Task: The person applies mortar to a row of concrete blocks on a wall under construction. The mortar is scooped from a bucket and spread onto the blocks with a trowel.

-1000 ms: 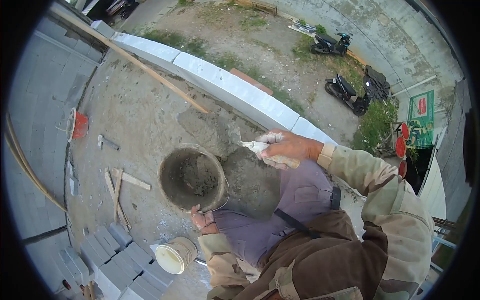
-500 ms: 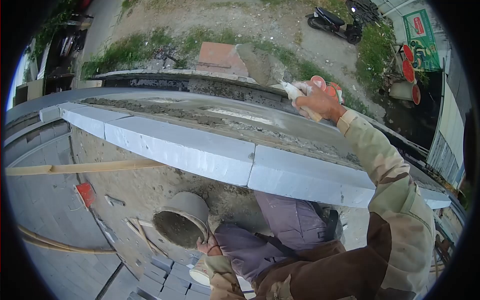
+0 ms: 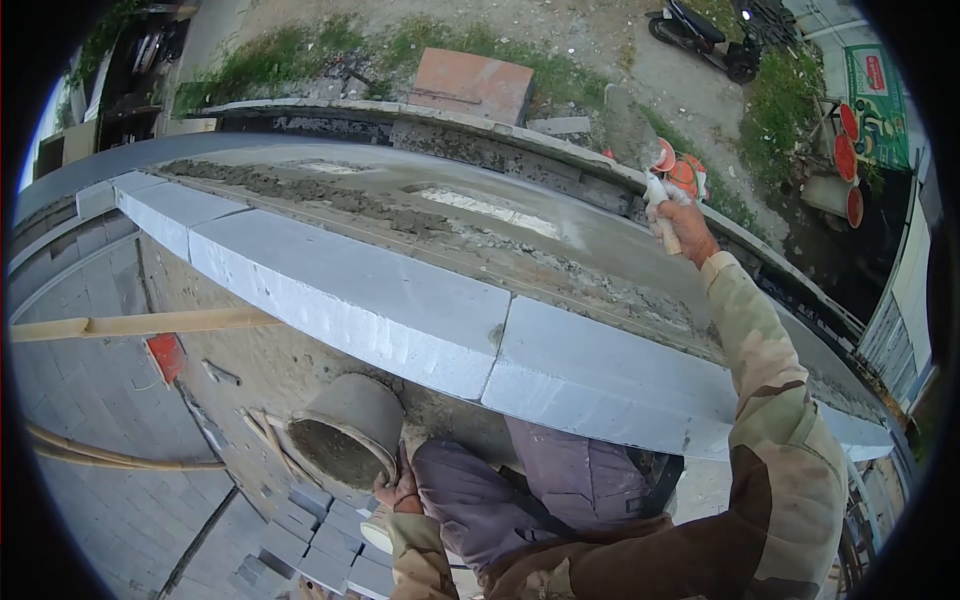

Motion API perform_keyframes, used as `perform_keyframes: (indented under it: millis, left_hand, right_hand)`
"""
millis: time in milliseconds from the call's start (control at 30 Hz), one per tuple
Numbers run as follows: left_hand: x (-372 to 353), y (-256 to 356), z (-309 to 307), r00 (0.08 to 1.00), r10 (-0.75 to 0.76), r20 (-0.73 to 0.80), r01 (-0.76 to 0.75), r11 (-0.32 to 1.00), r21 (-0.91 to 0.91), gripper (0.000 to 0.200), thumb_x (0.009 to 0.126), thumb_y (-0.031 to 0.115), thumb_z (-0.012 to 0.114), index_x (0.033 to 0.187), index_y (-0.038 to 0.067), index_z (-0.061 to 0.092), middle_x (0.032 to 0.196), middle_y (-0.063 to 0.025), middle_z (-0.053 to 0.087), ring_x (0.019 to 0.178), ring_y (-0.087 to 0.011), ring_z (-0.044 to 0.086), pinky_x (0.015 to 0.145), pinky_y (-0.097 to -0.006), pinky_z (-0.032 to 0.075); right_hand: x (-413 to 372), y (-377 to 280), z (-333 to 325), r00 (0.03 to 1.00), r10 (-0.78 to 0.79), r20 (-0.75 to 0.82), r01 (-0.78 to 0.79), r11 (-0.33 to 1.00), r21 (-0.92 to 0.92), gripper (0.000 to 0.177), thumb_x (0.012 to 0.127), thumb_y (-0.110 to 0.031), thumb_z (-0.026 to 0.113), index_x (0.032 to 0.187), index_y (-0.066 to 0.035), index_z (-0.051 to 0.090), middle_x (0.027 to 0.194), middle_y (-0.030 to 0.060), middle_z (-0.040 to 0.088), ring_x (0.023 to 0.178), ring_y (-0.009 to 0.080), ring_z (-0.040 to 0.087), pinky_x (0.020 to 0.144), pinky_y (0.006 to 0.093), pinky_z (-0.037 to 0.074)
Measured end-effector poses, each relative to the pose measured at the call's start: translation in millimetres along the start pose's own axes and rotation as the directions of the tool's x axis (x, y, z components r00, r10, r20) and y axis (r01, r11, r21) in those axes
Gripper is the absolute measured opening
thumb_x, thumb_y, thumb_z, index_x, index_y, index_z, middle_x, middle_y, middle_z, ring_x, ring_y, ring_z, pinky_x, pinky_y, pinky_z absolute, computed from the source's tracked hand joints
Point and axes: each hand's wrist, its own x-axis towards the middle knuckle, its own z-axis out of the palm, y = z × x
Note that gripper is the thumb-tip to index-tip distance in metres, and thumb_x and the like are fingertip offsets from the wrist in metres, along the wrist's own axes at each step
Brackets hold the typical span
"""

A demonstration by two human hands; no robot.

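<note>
Head view: the right hand (image 3: 686, 233) is closed around the pale handle of a mortar-crusted trowel (image 3: 660, 205), at about two o'clock in the frame. The trowel's blade is too smeared and small to make out clearly. It is held over the far edge of the wet grey mortar bed (image 3: 420, 215) that covers the wall top. The left hand (image 3: 398, 490), at about seven o'clock, grips the rim of a round, grey, mortar-caked bucket (image 3: 350, 435), which is tilted with its mouth turned down and left.

A course of white rectangular blocks (image 3: 350, 300) runs from ten o'clock to four o'clock between the two hands and hides the floor under it. Orange round objects (image 3: 682, 172) sit just beyond the right hand. A brick-red slab (image 3: 470, 85) lies at twelve o'clock on the ground outside.

Below the wall, a long wooden pole (image 3: 150, 323) crosses at nine o'clock above a small red object (image 3: 168, 357). Stacked grey paving blocks (image 3: 320, 545) lie just beside the bucket at six o'clock, with bare floor to their left.

The lens rim cuts off the corners.
</note>
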Motion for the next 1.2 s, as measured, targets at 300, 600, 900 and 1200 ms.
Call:
perform_keyframes:
  millis: [300, 600, 900, 1200]
  left_hand:
    - [-11, -10, 8, 0.994, 0.072, -0.080, -0.072, 0.997, 0.013, 0.067, 0.077, 0.007, 0.046, 0.141, -0.012, 0.046, 0.146, -0.0295, 0.049, 0.141, -0.0515, 0.036, 0.113, -0.0787, 0.028]
    - [-11, -3, 5, 0.994, 0.016, -0.108, -0.017, 1.000, -0.010, 0.066, 0.076, 0.008, 0.048, 0.142, -0.003, 0.050, 0.147, -0.0240, 0.051, 0.140, -0.0479, 0.041, 0.112, -0.0799, 0.026]
    - [-21, -14, 11, 0.990, 0.017, -0.138, -0.015, 1.000, 0.016, 0.065, 0.074, 0.010, 0.050, 0.137, -0.002, 0.055, 0.141, -0.0246, 0.056, 0.136, -0.0479, 0.045, 0.113, -0.0792, 0.025]
    - [-13, -4, -3, 0.992, -0.001, -0.125, 0.004, 1.000, 0.025, 0.066, 0.073, 0.011, 0.050, 0.138, -0.002, 0.055, 0.137, -0.0256, 0.059, 0.133, -0.0494, 0.048, 0.113, -0.0802, 0.022]
  right_hand:
    - [27, -3, 14, 0.643, -0.622, -0.447, 0.244, 0.720, -0.650, 0.041, 0.085, -0.012, 0.074, 0.120, 0.000, 0.057, 0.089, 0.0139, 0.069, 0.076, 0.0228, 0.070, 0.065, 0.0371, 0.056]
    - [73, 81, 182, 0.984, -0.078, 0.160, 0.170, 0.150, -0.974, 0.054, 0.082, -0.013, 0.065, 0.133, -0.001, 0.049, 0.105, 0.0280, 0.068, 0.101, 0.0461, 0.066, 0.087, 0.0535, 0.052]
    - [132, 109, 181, 0.985, 0.136, 0.102, 0.096, 0.053, -0.994, 0.030, 0.078, -0.013, 0.063, 0.104, -0.002, 0.074, 0.107, 0.0225, 0.073, 0.103, 0.0399, 0.070, 0.086, 0.0480, 0.056]
    - [127, 124, 225, 0.982, 0.068, 0.179, 0.165, 0.172, -0.971, 0.035, 0.084, -0.020, 0.065, 0.112, 0.001, 0.068, 0.106, 0.0247, 0.071, 0.097, 0.0393, 0.070, 0.081, 0.0479, 0.055]
